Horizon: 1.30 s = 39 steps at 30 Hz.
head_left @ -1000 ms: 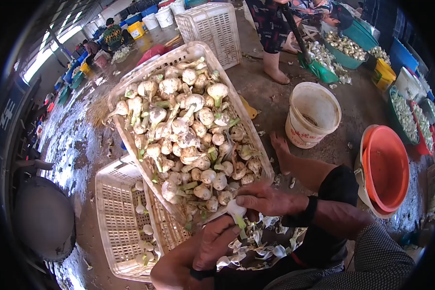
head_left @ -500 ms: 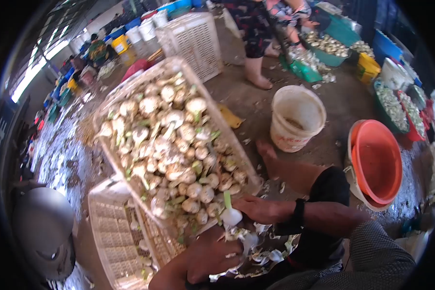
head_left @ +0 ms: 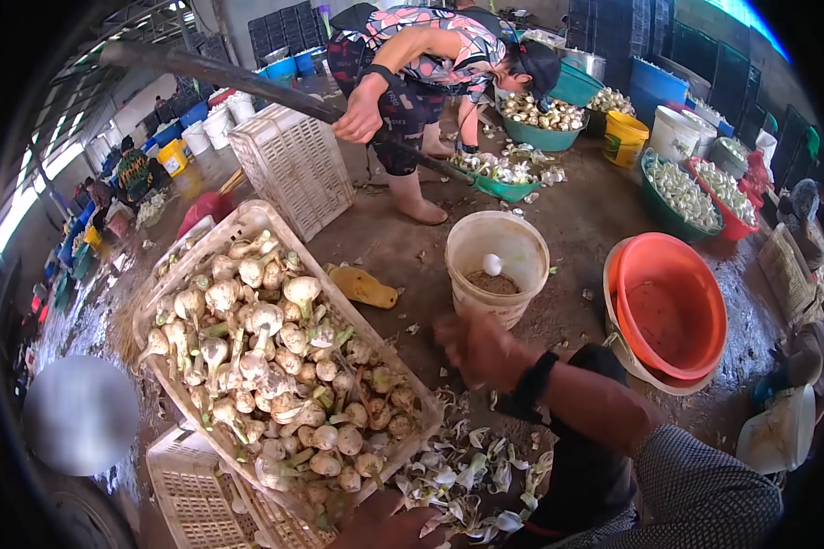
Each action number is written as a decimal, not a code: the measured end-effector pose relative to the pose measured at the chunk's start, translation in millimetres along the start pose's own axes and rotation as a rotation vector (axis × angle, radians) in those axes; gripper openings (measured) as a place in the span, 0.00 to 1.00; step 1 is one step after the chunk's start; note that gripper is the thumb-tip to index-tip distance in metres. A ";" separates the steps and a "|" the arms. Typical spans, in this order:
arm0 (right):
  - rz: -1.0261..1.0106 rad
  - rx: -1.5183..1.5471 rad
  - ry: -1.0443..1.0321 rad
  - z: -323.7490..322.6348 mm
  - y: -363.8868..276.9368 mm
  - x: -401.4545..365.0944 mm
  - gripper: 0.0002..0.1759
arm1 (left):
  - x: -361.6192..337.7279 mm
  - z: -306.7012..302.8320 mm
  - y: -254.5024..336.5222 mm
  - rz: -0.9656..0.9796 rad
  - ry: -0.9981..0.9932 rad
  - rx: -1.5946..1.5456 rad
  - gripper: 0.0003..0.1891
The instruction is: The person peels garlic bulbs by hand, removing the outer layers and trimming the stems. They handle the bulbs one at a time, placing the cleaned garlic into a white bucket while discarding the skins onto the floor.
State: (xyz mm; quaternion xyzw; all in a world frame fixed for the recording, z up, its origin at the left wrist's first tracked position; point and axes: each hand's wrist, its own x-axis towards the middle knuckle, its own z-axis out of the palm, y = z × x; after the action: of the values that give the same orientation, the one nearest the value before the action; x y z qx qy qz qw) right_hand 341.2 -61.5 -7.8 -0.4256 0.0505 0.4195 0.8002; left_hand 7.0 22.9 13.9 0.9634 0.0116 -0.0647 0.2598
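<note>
A tilted plastic crate [head_left: 158,366] is heaped with unpeeled garlic bulbs [head_left: 264,318]. Just in front of the white bucket [head_left: 458,284] is my right hand [head_left: 481,349], its fingers smeared by motion. One clean white bulb [head_left: 493,264] shows inside that bucket, above its brownish bottom. Low in the view, my left hand [head_left: 389,526] is beside the crate's near corner, partly cut off by the frame edge; whether it holds anything is hidden. Garlic peelings [head_left: 471,476] are scattered between my hands and around my feet.
Red basins [head_left: 673,306] stand to the right. Ahead, a person [head_left: 421,55] bends over, gripping a long dark pole [head_left: 238,87], near a green basin of bulbs [head_left: 545,137]. An upright crate [head_left: 293,169] is behind the heaped one; another crate [head_left: 197,494] lies beneath it.
My right hand has moved from the peeled bulb near the crate up to the bucket, where a white bulb now shows. The view has shifted, and the bending person with the pole is more visible.
</note>
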 end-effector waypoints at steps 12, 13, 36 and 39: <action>-0.473 -1.298 -0.580 42.3 88.2 -31.2 0.15 | -6.7 15.8 -12.9 -0.133 0.007 -0.410 0.20; -0.471 -1.303 -0.587 40.9 93.6 -22.7 0.15 | -7.8 18.6 -14.2 -0.136 0.014 -0.413 0.20; -0.813 -1.298 -0.649 103.8 117.1 -35.4 0.15 | -19.4 -5.1 -20.9 -0.527 0.647 -0.579 0.27; -0.238 -0.793 -0.602 106.7 95.2 -60.8 0.16 | -15.4 -1.8 -21.6 -0.561 0.865 -0.680 0.32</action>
State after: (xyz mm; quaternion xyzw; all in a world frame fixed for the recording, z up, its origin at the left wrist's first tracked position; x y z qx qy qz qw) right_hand 204.6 4.7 25.4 -0.5595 -0.3942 0.4166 0.5984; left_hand -9.3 42.6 6.7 0.7260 0.3887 0.2733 0.4971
